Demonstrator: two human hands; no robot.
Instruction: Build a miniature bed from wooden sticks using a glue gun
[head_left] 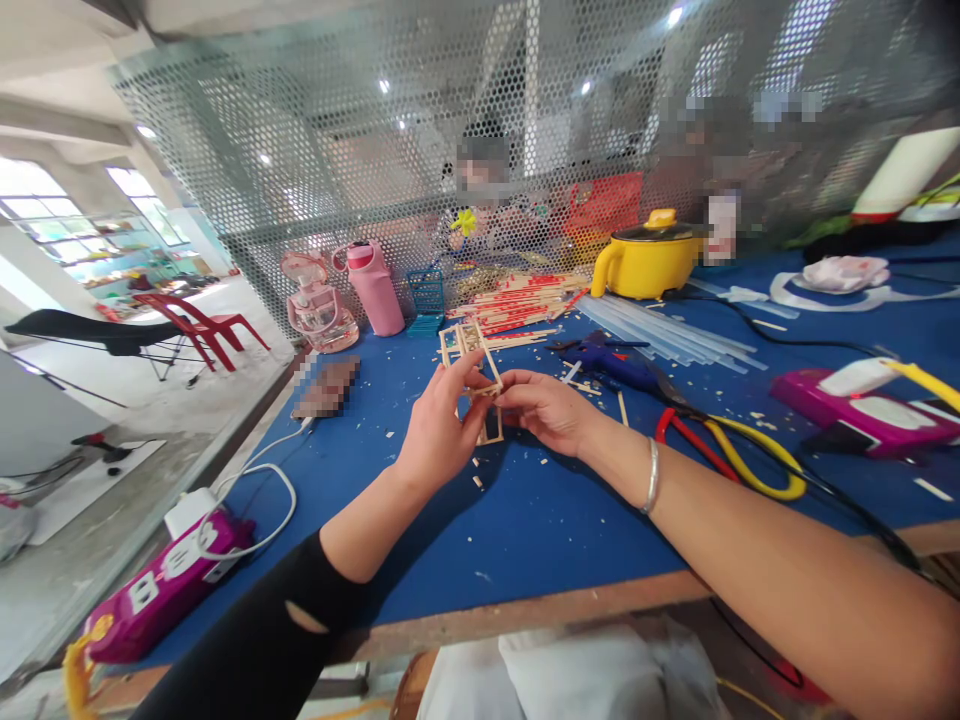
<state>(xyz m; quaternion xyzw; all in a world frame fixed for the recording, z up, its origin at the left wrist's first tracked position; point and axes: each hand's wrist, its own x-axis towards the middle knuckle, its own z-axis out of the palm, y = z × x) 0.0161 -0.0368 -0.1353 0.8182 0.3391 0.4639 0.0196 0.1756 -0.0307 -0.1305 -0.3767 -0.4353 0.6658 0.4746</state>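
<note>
Between my hands, above the blue tabletop, is a small open frame of thin wooden sticks [470,340]. My left hand [442,425] grips the frame from the left, thumb and fingers closed on its bars. My right hand [547,408] pinches at the frame's right corner; its fingertips are partly hidden, and whether they hold a separate small piece I cannot make out. To the right of my right hand lies a blue glue gun [619,362], with pliers with red and yellow handles [739,455] beside it. Small wood scraps are scattered under and around the frame.
Behind are a heap of red-tipped sticks [525,300], clear glue sticks [667,330], a yellow pot [651,262] and a pink bottle [375,288]. Purple power strips [176,580] lie left and right with cords. A perforated metal screen [360,130] stands behind; people are beyond it.
</note>
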